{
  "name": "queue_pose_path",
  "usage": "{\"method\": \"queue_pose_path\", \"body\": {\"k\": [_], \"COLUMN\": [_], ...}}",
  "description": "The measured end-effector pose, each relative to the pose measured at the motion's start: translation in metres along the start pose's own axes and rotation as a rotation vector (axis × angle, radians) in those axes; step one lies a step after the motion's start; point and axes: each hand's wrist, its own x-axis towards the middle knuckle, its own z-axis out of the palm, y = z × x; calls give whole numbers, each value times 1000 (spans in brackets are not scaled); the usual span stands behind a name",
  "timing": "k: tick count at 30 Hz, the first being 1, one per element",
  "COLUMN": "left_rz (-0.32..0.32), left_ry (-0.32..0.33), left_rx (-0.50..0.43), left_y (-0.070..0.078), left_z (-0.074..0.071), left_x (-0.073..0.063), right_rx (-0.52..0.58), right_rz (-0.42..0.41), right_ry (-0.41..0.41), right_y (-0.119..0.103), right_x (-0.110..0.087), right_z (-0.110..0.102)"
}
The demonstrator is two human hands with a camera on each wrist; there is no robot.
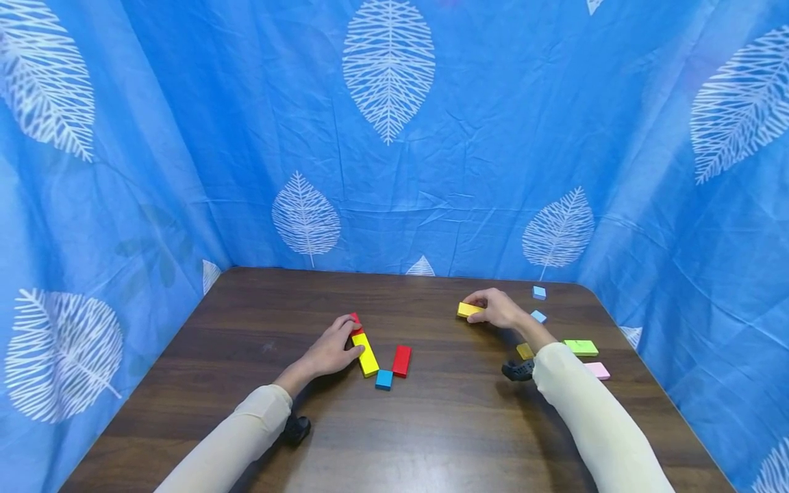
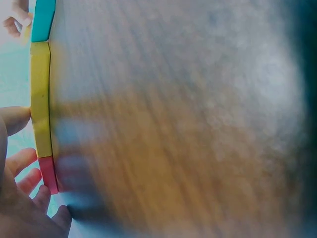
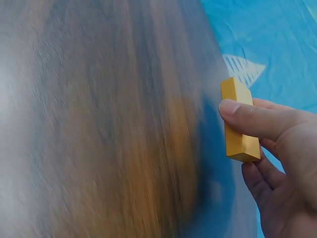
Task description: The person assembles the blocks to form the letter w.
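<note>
In the head view, my right hand (image 1: 496,309) pinches a yellow-orange rectangular block (image 1: 470,310) between thumb and fingers. The right wrist view shows the same block (image 3: 239,119) held above the tabletop, thumb across one face. My left hand (image 1: 333,348) rests at a line of blocks, its fingers at a small red block (image 1: 356,324) and its thumb against the long yellow block (image 1: 365,355). A blue block (image 1: 384,380) stands at the yellow one's near end, with a red rectangular block (image 1: 402,361) just to its right. Fingers partly hide the small red block.
On the dark wooden table (image 1: 444,424), light blue blocks (image 1: 539,293), a green block (image 1: 581,348) and a pink block (image 1: 597,370) lie at the right. A yellow block (image 1: 525,351) sits by the right wrist. Blue leaf-printed cloth (image 1: 468,150) hangs behind and at both sides.
</note>
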Motion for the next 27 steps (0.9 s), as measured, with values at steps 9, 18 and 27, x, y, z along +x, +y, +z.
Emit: {"method": "queue_pose_path", "body": {"k": [9,18,27], "left_rz": [20,7,11], "left_ry": [0,0,-2], "left_rx": [-4,-8,-5], "left_y": [0,-1,2], "left_z": [0,-1,-1], "left_x": [-1,-3,-3], "right_rx": [-10,-6,-27], "right_rz": [-74,-197,-257], "right_ry": [-47,-137,-213], "right_y": [-22,-44,-67], "right_x": [4,13,19], "right_z": [12,21,32]}}
